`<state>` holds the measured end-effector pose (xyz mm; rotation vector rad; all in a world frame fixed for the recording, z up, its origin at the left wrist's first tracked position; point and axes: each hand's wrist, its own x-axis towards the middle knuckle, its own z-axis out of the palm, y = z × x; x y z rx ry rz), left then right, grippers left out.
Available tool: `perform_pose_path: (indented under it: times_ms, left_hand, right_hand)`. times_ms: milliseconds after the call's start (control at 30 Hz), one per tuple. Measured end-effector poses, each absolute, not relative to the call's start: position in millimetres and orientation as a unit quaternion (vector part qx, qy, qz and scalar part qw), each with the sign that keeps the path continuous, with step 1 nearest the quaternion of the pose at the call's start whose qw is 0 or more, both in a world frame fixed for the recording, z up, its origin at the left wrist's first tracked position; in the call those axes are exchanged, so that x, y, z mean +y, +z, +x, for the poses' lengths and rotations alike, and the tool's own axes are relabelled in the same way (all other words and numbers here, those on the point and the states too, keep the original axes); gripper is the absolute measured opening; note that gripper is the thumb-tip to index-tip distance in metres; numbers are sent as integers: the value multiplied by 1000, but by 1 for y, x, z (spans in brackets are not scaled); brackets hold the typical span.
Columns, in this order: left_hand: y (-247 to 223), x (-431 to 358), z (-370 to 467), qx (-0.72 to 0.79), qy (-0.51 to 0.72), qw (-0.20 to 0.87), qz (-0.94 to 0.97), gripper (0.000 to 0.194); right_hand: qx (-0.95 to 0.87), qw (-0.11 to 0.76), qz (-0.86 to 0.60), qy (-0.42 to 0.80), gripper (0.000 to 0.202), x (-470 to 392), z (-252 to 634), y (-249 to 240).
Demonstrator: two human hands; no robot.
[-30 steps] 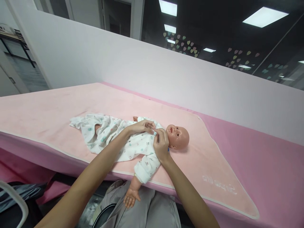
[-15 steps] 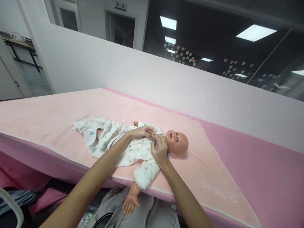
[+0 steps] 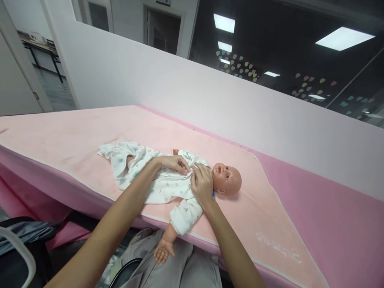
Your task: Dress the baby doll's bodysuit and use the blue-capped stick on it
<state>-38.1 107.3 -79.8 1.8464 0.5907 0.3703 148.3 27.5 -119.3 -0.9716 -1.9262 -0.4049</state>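
Observation:
A bald baby doll [image 3: 229, 180] lies on its back with its head to the right. It wears a white baby romper [image 3: 168, 194] with a small teal and brown print. At the chest, the fingertips of my left hand [image 3: 175, 163] are curled together on the romper's front. My right hand [image 3: 203, 184] lies just right of it, below the doll's chin, with its bent fingers gripping the romper near the collar. What is between the fingertips is partly hidden. The doll's near arm [image 3: 165, 244] hangs over the table edge, palm showing.
A pale pink mat [image 3: 264, 224] covers the table over a darker pink cloth [image 3: 330, 208]. Behind it rises a white partition [image 3: 186, 96] with dark glass above. A chair [image 3: 21, 244] with cloth stands at lower left.
The fingertips of my two hands have come slightly apart at the chest, the left moving a little toward the doll's feet. The camera view has shifted slightly.

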Motion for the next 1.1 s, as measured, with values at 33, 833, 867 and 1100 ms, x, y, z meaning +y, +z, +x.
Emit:
perform_pose_path:
  times_ms: [33,833,867,1100]
  left_hand:
    - [-81,106,-38,237,159,548,786,37]
    - [-80,100,-39,241,179,602,740,28]
    - [-80,100,-39,239,180,601,741,28]
    - [-78,99,-38,254,180,603,735,41]
  right_hand:
    - [-788,451,-386,-160,26,27,148,-119]
    - [-797,460,-370,-131,12,24,148,-117]
    - [-795,457,-375,-133,13,24,147,-117]
    - [-781,464,-391,-150,13,25,145,-118]
